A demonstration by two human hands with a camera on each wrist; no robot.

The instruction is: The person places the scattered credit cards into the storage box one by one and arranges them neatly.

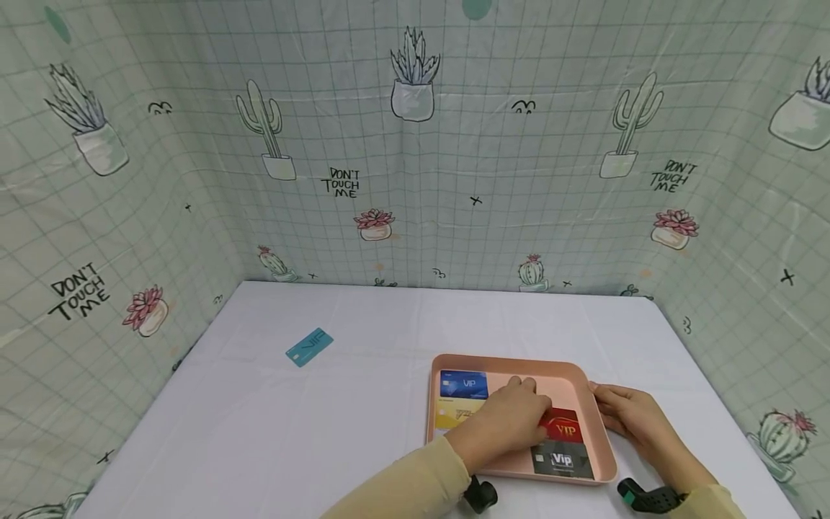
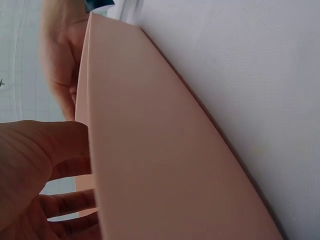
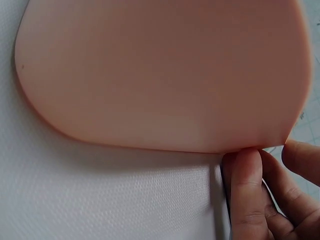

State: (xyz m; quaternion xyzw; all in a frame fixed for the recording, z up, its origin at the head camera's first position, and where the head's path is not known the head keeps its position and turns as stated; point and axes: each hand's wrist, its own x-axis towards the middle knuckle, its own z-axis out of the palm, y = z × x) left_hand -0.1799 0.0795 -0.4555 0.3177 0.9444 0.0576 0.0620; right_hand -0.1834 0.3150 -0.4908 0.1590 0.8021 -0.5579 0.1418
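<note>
A pink tray lies on the table, with several cards in it. My left hand reaches over its front rim, fingers down beside the red VIP card; the fingertips are hidden, so whether they pinch the card does not show. A grey Vip card lies below the red one. In the tray's left part are a blue VIP card and a yellow card, partly behind the left arm. My right hand grips the tray's right rim; the right wrist view shows its fingers against the wall.
A teal VIP card lies alone on the left of the white table. Patterned cloth stands as a wall behind and at both sides. Black wrist devices sit low by the tray's front.
</note>
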